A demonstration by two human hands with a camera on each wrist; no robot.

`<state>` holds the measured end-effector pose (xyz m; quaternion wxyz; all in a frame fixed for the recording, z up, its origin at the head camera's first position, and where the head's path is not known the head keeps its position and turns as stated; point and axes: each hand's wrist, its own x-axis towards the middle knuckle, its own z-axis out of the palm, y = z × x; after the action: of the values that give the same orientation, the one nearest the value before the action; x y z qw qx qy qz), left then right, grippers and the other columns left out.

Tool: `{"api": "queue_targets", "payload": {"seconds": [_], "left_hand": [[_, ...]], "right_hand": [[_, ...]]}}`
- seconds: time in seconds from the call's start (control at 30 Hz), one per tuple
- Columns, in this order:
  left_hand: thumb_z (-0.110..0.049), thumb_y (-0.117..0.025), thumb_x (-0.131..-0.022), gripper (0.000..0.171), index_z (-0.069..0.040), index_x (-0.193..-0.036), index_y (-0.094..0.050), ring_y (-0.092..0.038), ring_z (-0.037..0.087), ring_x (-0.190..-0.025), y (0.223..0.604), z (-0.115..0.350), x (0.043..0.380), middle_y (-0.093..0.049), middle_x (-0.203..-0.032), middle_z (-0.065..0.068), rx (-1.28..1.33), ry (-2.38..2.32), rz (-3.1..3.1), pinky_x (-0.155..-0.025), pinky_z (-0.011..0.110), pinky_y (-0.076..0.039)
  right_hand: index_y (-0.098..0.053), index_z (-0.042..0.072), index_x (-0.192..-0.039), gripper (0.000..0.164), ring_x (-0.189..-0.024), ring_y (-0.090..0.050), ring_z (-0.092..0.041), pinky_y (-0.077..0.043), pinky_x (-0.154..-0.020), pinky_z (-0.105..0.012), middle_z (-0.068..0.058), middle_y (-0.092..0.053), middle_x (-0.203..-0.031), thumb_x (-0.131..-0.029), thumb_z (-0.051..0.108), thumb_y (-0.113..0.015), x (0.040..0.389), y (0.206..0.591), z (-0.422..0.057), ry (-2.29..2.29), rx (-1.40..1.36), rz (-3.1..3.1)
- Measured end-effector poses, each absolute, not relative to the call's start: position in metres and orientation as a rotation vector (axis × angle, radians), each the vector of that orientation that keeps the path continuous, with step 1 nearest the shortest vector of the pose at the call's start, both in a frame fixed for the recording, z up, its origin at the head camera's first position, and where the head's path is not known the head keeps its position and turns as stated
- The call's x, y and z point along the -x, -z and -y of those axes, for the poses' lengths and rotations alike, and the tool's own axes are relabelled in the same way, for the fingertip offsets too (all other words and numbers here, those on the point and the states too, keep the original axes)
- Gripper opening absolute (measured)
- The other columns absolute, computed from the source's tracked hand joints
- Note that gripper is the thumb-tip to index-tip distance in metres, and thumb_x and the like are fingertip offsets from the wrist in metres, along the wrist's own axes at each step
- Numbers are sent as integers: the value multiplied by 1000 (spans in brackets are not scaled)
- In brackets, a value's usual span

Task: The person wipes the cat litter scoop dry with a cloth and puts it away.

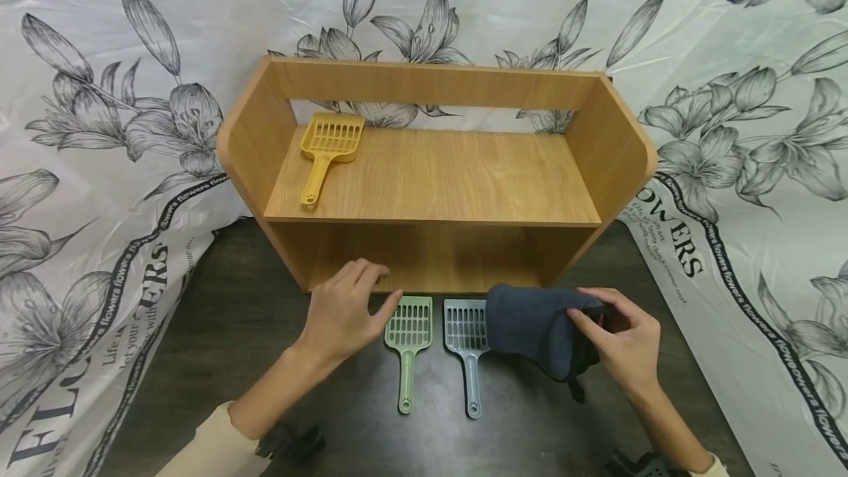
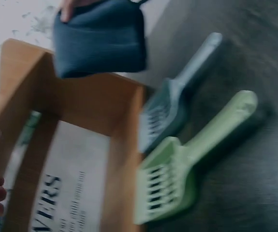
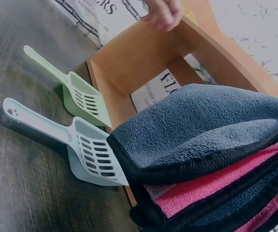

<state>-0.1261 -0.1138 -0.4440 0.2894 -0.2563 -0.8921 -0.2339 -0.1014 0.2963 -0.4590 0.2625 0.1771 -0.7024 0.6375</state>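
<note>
My right hand pinches a folded grey-blue cloth at its right end, above the table by the shelf's front. In the right wrist view the cloth shows black edging and pink layers inside. My left hand hovers before the lower shelf, fingers loosely bent, holding nothing. Between the hands lie a green litter scoop and a grey-blue litter scoop, handles toward me. The cloth overlaps the right edge of the grey-blue one in the head view. A yellow litter scoop lies on the upper shelf's left side.
A two-level wooden shelf unit stands at the back of the dark table. White flower-printed sheeting covers the wall behind and both sides of the table.
</note>
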Motion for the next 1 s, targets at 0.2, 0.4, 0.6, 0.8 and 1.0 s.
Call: {"api": "queue_targets", "payload": {"seconds": [0.2,0.4,0.6,0.8,1.0], "left_hand": [[-41,-85,-87,34,-12,-99,-72,-70,19,-73,484,115,113,-71,-87,-1,638,529,2558,-49,32,-51],[-55,-82,-87,56,-11,-120,-72,-77,27,-87,519,107,95,-78,-103,6,588,533,2746,-53,40,-58],[-63,-79,-86,71,-10,-132,-68,-77,30,-85,538,97,81,-78,-109,12,537,508,2828,-54,42,-58],[-70,-78,-83,81,-15,-140,-63,-76,33,-80,550,91,70,-78,-109,13,495,571,2908,-54,43,-56],[-72,-80,-81,84,-16,-141,-62,-76,32,-80,558,88,66,-79,-108,13,501,591,2911,-55,42,-57]], "right_hand": [[-72,-19,-108,35,-67,-60,-8,-42,-54,-16,-7,-77,-102,-75,-30,-75,98,454,-296,-1684,-350,2015],[-73,-16,-109,34,-49,-49,-10,-38,-43,-24,-4,-77,-100,-77,-28,-76,97,450,-296,-1670,-287,2066],[-70,-21,-108,35,-61,-56,-9,-40,-49,-19,-9,-78,-103,-75,-32,-73,99,455,-296,-1756,-374,1953],[-70,-20,-108,35,-69,-62,-10,-43,-53,-17,-8,-78,-104,-75,-32,-73,98,456,-294,-1756,-327,1967],[-70,-21,-107,34,-76,-64,-11,-45,-57,-17,-11,-78,-105,-75,-32,-74,98,457,-292,-1774,-367,1929]]}}
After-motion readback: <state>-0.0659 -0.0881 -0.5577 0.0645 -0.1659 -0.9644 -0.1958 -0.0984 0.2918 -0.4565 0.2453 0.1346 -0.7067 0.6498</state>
